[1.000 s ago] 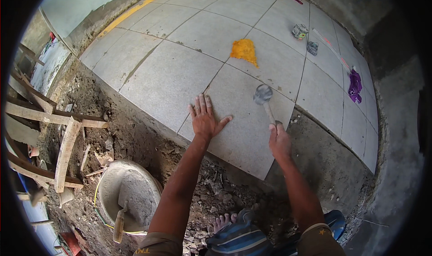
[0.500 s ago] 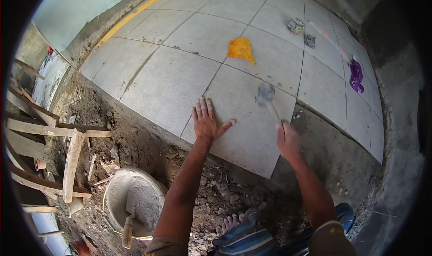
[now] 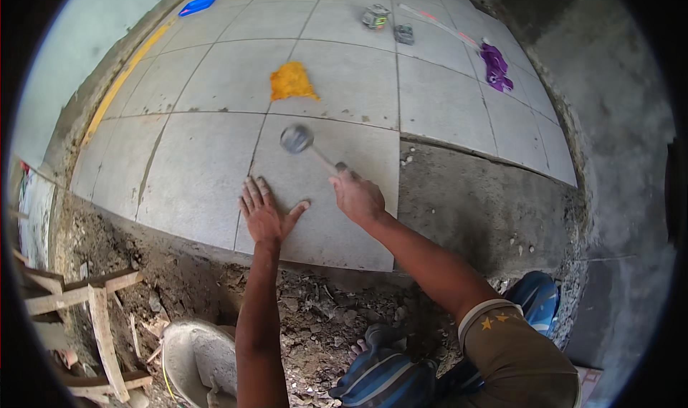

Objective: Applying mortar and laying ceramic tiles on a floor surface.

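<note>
Mallet (image 3: 296, 138) first: I see a rounded grey head, blurred and paler on its face, on a slim light handle. My right hand (image 3: 358, 197) is closed around that handle, and the head sits over the tile (image 3: 337, 243) near its back left corner; from here I cannot tell whether the two touch. The tile is large, pale grey and speckled. My left hand (image 3: 266, 211) lies flat by its left edge, fingers spread and reaching the joint, thumb out. My right forearm crosses the tile's right edge and hides a stretch of it. Beyond that edge I see a bare grey bed (image 3: 466, 207); past the front edge, loose rubble (image 3: 315, 308). A yellow cloth (image 3: 292, 81) lies just behind the tile's back left corner. Toward the floor's back right are a small box (image 3: 375, 17) and a purple cloth (image 3: 495, 68). My left forearm partly covers a mortar-crusted basin (image 3: 188, 328).
</note>
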Available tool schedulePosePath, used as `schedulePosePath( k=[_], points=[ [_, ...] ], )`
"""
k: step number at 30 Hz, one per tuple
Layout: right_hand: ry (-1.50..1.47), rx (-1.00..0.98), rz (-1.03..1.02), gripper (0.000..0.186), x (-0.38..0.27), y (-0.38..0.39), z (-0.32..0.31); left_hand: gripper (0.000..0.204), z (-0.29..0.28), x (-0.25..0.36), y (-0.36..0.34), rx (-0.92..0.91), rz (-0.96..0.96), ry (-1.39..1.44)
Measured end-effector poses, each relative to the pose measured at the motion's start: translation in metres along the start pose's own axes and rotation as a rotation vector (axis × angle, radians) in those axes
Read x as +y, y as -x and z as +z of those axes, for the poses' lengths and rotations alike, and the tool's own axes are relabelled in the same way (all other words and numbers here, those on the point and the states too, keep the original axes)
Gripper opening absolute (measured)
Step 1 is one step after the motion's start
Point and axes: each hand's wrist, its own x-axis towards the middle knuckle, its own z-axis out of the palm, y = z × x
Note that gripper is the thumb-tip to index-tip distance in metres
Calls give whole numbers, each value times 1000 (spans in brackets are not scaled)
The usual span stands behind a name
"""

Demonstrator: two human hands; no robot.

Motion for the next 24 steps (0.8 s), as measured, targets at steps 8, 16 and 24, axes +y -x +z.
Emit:
schedulePosePath(
  k=[8, 16, 24],
  points=[
    [-129, -28, 59, 33, 9, -6, -3, 135, 3, 9, -1, 51, 49, 3],
    [-121, 11, 105, 30, 53, 5, 14, 136, 3, 0, -2, -13, 4, -24],
    [-175, 76, 210, 30, 64, 39, -13, 135, 1, 1, 1, 21, 17, -16]
  ],
)
